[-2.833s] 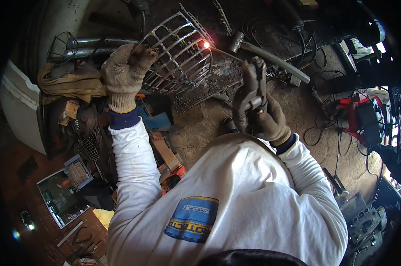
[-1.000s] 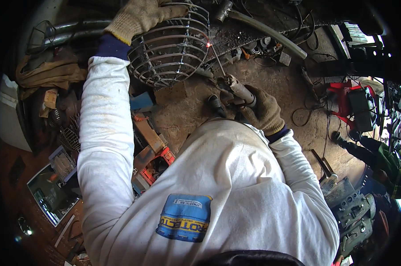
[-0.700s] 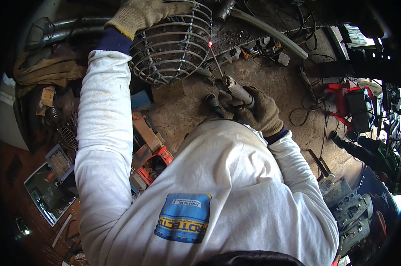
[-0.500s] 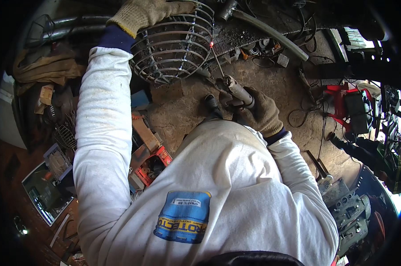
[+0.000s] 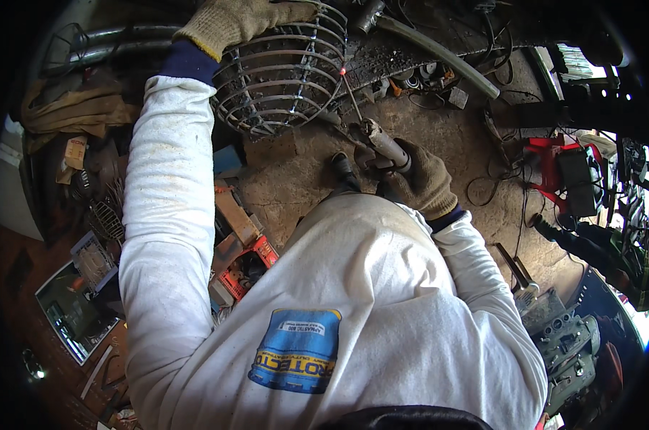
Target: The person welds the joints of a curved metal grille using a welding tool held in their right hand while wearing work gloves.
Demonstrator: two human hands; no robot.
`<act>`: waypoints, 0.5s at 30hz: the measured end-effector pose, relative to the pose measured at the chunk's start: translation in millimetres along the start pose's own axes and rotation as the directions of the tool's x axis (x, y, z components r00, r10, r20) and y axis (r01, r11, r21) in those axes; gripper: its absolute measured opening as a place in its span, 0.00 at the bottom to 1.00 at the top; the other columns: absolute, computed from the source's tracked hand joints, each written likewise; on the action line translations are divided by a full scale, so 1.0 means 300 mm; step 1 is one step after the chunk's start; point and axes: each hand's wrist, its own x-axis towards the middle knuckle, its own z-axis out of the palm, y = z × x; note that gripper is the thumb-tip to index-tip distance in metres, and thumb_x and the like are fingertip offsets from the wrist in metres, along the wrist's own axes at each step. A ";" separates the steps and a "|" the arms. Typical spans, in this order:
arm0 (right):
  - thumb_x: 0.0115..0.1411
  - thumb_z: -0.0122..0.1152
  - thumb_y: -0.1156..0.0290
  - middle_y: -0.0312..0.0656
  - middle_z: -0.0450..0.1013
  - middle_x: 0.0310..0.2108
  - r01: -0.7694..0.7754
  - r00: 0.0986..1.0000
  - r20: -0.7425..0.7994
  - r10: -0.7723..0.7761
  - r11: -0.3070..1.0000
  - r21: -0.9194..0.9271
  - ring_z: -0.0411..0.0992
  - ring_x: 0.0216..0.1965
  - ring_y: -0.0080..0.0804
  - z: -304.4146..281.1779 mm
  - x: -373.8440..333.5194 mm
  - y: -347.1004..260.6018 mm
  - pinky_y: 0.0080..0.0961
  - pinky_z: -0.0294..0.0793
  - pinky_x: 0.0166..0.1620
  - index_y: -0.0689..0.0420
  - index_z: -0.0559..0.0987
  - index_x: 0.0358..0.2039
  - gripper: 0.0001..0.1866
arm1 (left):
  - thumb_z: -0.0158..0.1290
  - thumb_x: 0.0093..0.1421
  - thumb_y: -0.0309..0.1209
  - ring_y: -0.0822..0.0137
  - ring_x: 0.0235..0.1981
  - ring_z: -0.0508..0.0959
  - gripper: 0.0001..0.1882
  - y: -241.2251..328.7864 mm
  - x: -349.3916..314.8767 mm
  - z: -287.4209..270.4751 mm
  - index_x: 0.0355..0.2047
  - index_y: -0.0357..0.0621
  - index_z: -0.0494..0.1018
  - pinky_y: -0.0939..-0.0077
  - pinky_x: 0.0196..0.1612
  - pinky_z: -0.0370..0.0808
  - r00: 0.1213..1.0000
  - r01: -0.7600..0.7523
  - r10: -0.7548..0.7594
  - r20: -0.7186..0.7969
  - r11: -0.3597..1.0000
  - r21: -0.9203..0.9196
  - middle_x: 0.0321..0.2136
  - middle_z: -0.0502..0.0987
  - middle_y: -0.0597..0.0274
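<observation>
At the top of the view, my left hand [image 5: 235,25] in a tan knitted glove rests over a round cage of bent metal rods [image 5: 281,93], gripping its upper part; some fingers are cut off by the frame edge. My right hand [image 5: 425,183], also gloved, is wrapped round the handle of a welding electrode holder [image 5: 387,147] in front of my body. A thin welding rod [image 5: 352,97] runs up from the holder. Its tip meets the cage's right rim, where a small red-orange spot glows.
A dark workbench [image 5: 439,32] with a grey pipe [image 5: 439,61] spans the top. Brown cloth [image 5: 73,111] lies left. Red crates [image 5: 256,261] stand near my left arm, a red stool [image 5: 547,165] on the right. Cables trail over the floor. Another person's leg [image 5: 575,240] shows at right.
The electrode holder has shifted very slightly, with its rod still at the cage's rim. Both hands stay nearly in place.
</observation>
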 end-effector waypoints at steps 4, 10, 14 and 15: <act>0.53 0.71 0.56 0.44 0.79 0.40 0.126 0.991 -0.045 -0.126 0.992 -0.014 0.79 0.39 0.47 0.047 -0.001 0.058 0.37 0.80 0.41 0.51 0.76 0.53 0.29 | 0.56 0.64 0.39 0.69 0.22 0.75 0.11 -0.001 0.003 -0.002 0.33 0.46 0.81 0.69 0.25 0.72 1.000 -0.008 0.008 0.000 1.000 0.009 0.20 0.73 0.65; 0.55 0.70 0.59 0.46 0.79 0.41 0.123 0.991 -0.052 -0.122 0.992 0.018 0.80 0.39 0.46 0.011 0.006 0.021 0.35 0.80 0.42 0.54 0.77 0.53 0.26 | 0.56 0.64 0.40 0.69 0.22 0.74 0.11 0.001 -0.018 -0.005 0.33 0.47 0.81 0.69 0.24 0.71 1.000 -0.001 0.001 -0.007 0.999 0.037 0.20 0.72 0.66; 0.55 0.70 0.61 0.48 0.79 0.42 0.291 0.955 -0.023 -0.296 0.948 -0.133 0.80 0.40 0.46 0.030 0.022 0.041 0.36 0.80 0.42 0.57 0.77 0.53 0.26 | 0.56 0.64 0.41 0.69 0.21 0.74 0.11 -0.021 -0.011 -0.003 0.33 0.48 0.81 0.69 0.24 0.71 1.000 -0.006 0.006 -0.003 0.999 0.044 0.20 0.72 0.66; 0.54 0.70 0.61 0.47 0.79 0.42 0.265 0.964 0.005 -0.267 0.950 -0.164 0.80 0.40 0.46 0.037 0.016 0.053 0.36 0.80 0.42 0.57 0.77 0.53 0.27 | 0.55 0.64 0.41 0.69 0.21 0.73 0.11 -0.026 -0.002 0.005 0.33 0.48 0.81 0.69 0.24 0.71 1.000 -0.014 0.014 -0.001 0.999 0.045 0.20 0.71 0.66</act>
